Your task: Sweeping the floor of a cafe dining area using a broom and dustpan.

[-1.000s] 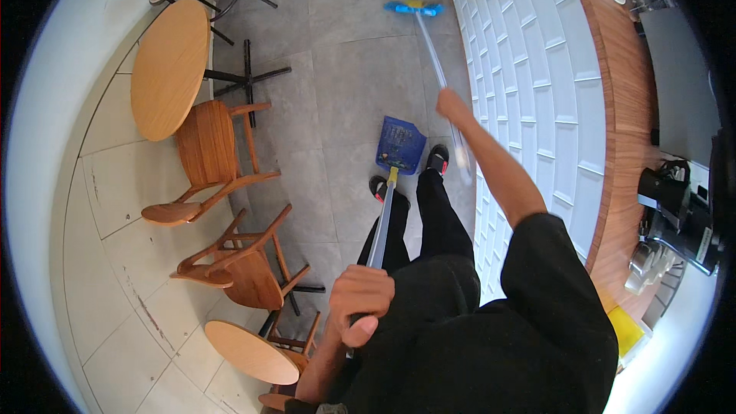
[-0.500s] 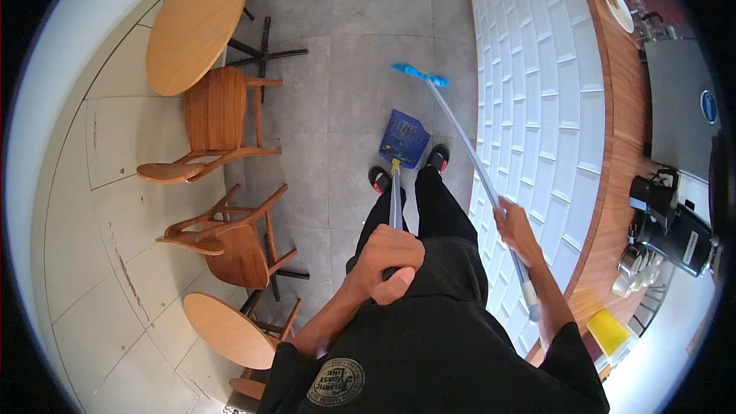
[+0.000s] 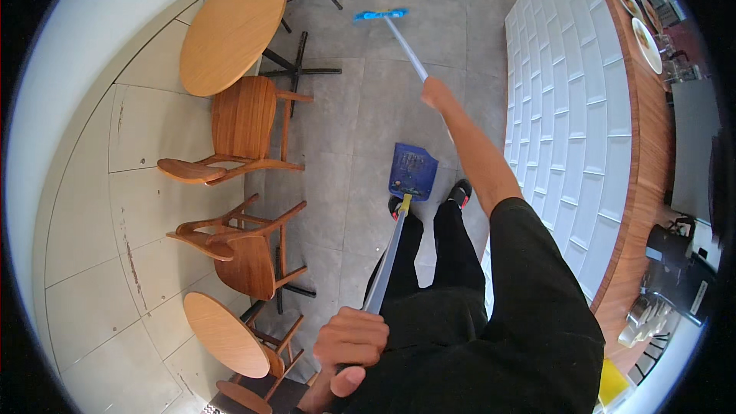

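Observation:
My left hand (image 3: 351, 343) is closed around the upper end of a long-handled dustpan. Its blue pan (image 3: 413, 173) rests on the grey floor just ahead of my shoes, with small bits of debris in it, and a yellow joint links pan and handle. Stretched far forward, my right hand (image 3: 438, 95) grips the pale handle of a broom (image 3: 405, 47). The broom's blue head (image 3: 381, 14) is on the floor well beyond the dustpan. My right forearm hides the rear part of the broom handle.
Along the left stand wooden chairs (image 3: 244, 119), a round table (image 3: 234, 31) and another smaller-looking round table (image 3: 226, 333), with black metal legs reaching onto the floor. On the right runs a white-tiled counter front (image 3: 567, 123) under a wooden top (image 3: 652, 119) bearing plates and appliances.
My right arm has swung forward and left, carrying the broom head farther away and leftward. My left hand has drawn back and left, tilting the dustpan handle; the view has shifted.

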Demonstrator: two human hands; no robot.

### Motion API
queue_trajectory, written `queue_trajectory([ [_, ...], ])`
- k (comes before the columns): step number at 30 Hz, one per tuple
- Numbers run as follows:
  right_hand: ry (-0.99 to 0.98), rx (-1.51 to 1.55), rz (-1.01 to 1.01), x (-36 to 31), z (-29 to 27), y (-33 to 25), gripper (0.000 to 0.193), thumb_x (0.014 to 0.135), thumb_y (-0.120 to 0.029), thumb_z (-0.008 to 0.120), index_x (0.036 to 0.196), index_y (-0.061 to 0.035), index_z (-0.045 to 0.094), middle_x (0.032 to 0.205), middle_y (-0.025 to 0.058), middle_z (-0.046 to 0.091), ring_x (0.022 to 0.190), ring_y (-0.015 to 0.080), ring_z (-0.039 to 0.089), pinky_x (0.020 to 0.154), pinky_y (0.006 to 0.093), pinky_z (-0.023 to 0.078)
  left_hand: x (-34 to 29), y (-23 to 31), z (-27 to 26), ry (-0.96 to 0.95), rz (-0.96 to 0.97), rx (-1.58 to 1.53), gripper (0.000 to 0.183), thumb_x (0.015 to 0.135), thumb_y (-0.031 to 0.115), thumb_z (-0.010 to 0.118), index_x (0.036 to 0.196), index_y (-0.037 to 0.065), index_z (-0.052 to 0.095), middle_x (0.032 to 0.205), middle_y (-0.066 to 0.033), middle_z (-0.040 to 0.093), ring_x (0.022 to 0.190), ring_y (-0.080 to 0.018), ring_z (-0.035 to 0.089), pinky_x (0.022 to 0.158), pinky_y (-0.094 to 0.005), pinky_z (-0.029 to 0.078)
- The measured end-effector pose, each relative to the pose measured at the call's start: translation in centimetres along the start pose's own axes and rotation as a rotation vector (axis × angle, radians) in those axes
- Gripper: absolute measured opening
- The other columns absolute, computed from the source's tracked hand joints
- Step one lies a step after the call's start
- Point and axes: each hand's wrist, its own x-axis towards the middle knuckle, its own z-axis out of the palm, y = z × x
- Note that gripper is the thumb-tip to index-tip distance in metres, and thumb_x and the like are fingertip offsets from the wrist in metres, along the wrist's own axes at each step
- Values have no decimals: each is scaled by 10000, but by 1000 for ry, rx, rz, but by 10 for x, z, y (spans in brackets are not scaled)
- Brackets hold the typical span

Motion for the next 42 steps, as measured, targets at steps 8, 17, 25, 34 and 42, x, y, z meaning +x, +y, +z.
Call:
queue_trajectory([
  [8, -219, -17, 66, -220, 22, 24, 214, 790, -67, 516, 950, 70, 552, 850, 310, 606, 767, 447, 614, 684, 507, 498, 0, -25, -25, 233, 102, 110, 551, 904, 330, 409, 451, 29, 326, 411, -49, 344, 318, -175, 337, 351, -296, 252],
  [17, -521, 263, 420, -417, -148, -36, 395, 946, -190, 427, 1313, -46, 453, 532, 74, 497, 389, 188, 464, 421, 372, 413, 18, -62, -55, 76, 114, 61, 284, 753, 191, 478, 533, 31, 396, 488, -65, 384, 381, -207, 377, 389, -328, 260],
  [25, -388, 323, 427, -402, -164, -41, 429, 970, -219, 402, 1329, 14, 416, 537, -1, 417, 412, 96, 399, 385, 291, 342, 28, -71, -55, -4, 84, 91, 236, 722, 164, 482, 549, 29, 395, 504, -68, 378, 403, -228, 380, 412, -333, 277],
  [34, -352, 79, 305, -389, -95, -10, 377, 781, -90, 514, 1098, 111, 486, 897, 347, 595, 885, 462, 601, 811, 493, 476, 29, -75, -41, -34, 85, 69, 269, 739, 172, 486, 546, 33, 360, 506, -73, 317, 401, -228, 340, 412, -345, 242],
  [42, -561, 317, 568, -464, -160, -79, 514, 839, -133, 532, 1312, 31, 418, 649, 182, 592, 512, 242, 585, 502, 372, 469, 25, -70, -44, -46, 86, 73, 268, 745, 184, 497, 548, 30, 400, 501, -73, 361, 402, -234, 374, 412, -333, 265],
])
